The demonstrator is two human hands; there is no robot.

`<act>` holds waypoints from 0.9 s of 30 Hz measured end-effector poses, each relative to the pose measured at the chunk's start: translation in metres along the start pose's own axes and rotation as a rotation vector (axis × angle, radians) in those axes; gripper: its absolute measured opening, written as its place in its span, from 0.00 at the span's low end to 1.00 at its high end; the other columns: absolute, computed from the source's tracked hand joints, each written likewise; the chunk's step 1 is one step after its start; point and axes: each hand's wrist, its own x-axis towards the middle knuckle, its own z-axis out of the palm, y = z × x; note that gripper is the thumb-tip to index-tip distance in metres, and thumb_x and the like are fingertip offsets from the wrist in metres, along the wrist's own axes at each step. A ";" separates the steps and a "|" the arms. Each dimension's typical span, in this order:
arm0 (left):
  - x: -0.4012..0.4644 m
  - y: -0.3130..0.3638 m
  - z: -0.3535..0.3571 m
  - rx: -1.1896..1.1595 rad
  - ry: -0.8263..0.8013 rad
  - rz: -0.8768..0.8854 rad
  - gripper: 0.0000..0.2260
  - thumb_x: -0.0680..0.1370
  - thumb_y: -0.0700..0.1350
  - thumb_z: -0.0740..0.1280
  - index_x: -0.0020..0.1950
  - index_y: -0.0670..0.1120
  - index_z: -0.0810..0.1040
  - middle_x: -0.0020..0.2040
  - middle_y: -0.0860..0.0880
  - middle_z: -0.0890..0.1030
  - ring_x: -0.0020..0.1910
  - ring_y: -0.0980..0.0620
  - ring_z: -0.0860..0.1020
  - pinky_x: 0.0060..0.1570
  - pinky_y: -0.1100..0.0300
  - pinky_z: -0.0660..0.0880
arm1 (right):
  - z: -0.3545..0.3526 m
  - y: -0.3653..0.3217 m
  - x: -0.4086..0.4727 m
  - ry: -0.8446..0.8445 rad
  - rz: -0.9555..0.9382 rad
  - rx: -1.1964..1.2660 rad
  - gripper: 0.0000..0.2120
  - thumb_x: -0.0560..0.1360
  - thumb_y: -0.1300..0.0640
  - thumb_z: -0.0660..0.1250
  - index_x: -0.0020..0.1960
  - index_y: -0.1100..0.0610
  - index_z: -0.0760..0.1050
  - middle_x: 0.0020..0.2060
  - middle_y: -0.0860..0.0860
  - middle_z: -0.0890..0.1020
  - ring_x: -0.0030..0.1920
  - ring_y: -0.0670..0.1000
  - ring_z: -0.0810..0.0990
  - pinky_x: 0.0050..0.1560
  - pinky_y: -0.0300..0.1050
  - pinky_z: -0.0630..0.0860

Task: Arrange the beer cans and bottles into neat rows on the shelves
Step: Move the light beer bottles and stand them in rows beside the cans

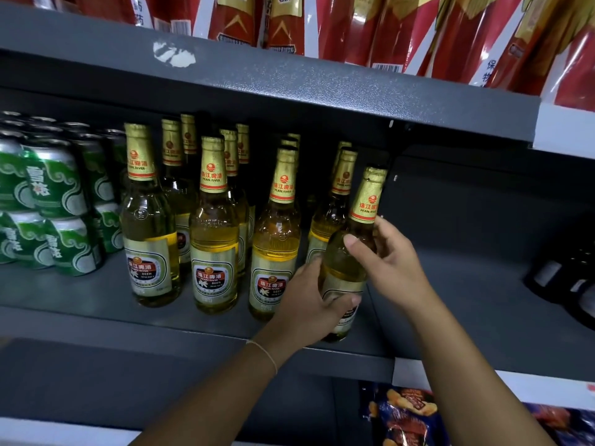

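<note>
Glass bottle (pixel 349 252) between both hands

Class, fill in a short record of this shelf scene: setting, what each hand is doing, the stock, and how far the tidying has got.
setting: grey metal shelf in a shop
left hand: grips the lower body of the rightmost bottle
right hand: holds the same bottle at its shoulder
held bottle: tilted, base at the shelf's front edge
other bottles: upright, in rows running back
green cans: stacked two high on the left
progress: front row not yet straight
</note>
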 end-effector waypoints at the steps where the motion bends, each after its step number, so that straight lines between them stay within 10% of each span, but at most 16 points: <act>1: -0.002 -0.002 0.001 -0.007 0.000 -0.008 0.25 0.69 0.60 0.72 0.63 0.60 0.70 0.58 0.58 0.77 0.58 0.60 0.77 0.57 0.54 0.78 | -0.001 0.001 -0.003 -0.006 -0.016 0.010 0.17 0.75 0.57 0.70 0.63 0.58 0.76 0.51 0.47 0.84 0.55 0.47 0.82 0.50 0.38 0.78; 10: -0.020 -0.019 0.000 0.110 -0.003 -0.058 0.24 0.67 0.57 0.74 0.60 0.59 0.72 0.53 0.60 0.81 0.53 0.65 0.78 0.56 0.62 0.77 | 0.012 0.005 -0.012 0.058 -0.003 -0.033 0.23 0.72 0.48 0.72 0.65 0.53 0.75 0.54 0.47 0.84 0.55 0.46 0.83 0.56 0.46 0.80; 16: -0.024 -0.024 0.003 0.178 0.033 -0.028 0.20 0.70 0.56 0.73 0.59 0.56 0.74 0.51 0.60 0.80 0.51 0.63 0.78 0.54 0.61 0.77 | 0.002 0.043 -0.043 -0.048 0.112 0.056 0.39 0.67 0.62 0.76 0.74 0.53 0.64 0.58 0.44 0.82 0.59 0.42 0.80 0.54 0.35 0.77; 27: -0.032 -0.047 0.004 0.385 0.016 -0.047 0.29 0.73 0.57 0.71 0.71 0.52 0.67 0.63 0.53 0.77 0.62 0.55 0.73 0.65 0.58 0.70 | 0.005 0.079 -0.051 0.009 0.165 0.025 0.30 0.69 0.69 0.75 0.68 0.55 0.71 0.56 0.50 0.83 0.56 0.47 0.82 0.51 0.38 0.79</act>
